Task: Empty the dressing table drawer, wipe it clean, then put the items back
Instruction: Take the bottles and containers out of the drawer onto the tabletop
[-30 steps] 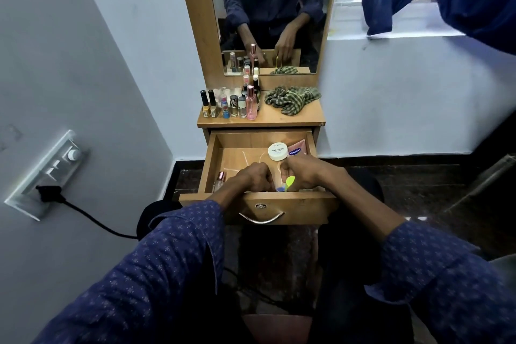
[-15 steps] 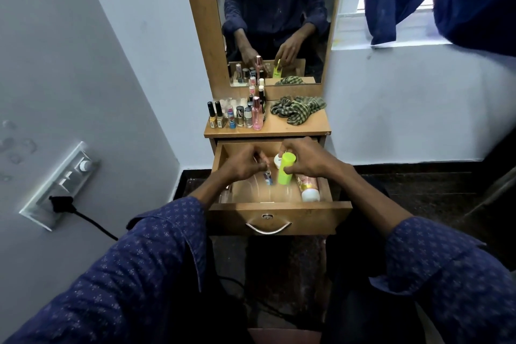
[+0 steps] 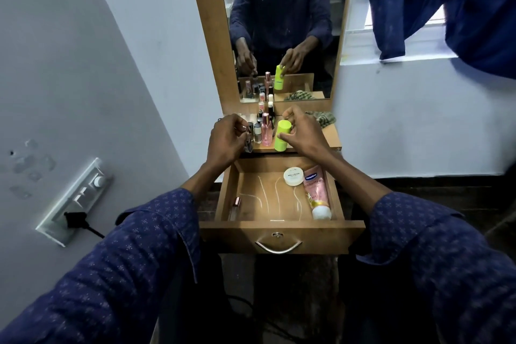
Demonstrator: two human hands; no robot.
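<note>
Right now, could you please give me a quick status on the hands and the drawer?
Left hand holding small bottle, right hand gripping green bottle at tabletop. Drawer open: jar, pink tube remain. Nothing blocking.
</note>
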